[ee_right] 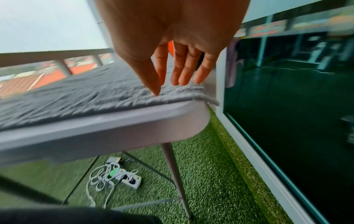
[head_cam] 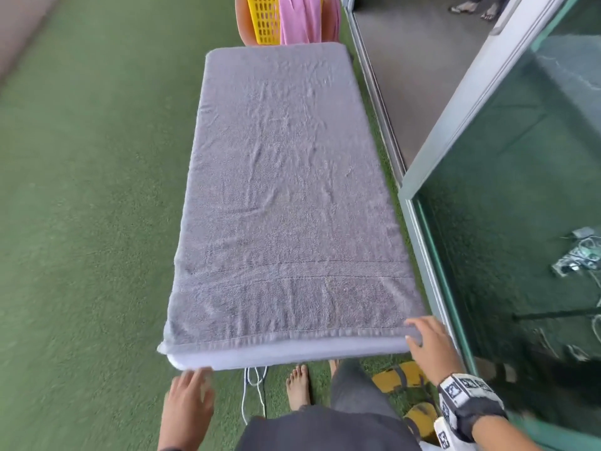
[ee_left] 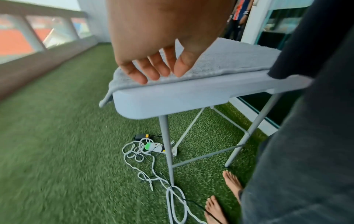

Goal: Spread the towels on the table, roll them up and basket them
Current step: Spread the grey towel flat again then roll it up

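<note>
A grey towel (head_cam: 286, 177) lies spread flat over the whole white folding table (head_cam: 292, 351), its near hem along the front edge. My left hand (head_cam: 187, 398) hovers just off the table's near left corner, fingers straight and holding nothing (ee_left: 153, 72). My right hand (head_cam: 429, 345) is at the near right corner, fingers straight, the thumb tip touching the towel's hem (ee_right: 156, 92). A yellow basket (head_cam: 263, 17) with a pink towel (head_cam: 300, 17) draped over it stands beyond the far end of the table.
Green artificial turf (head_cam: 81, 222) surrounds the table. A glass sliding door (head_cam: 520, 190) and its frame run close along the right side. A white power strip with tangled cable (ee_left: 151, 150) lies on the turf under the table. My bare feet (head_cam: 299, 388) stand at the near end.
</note>
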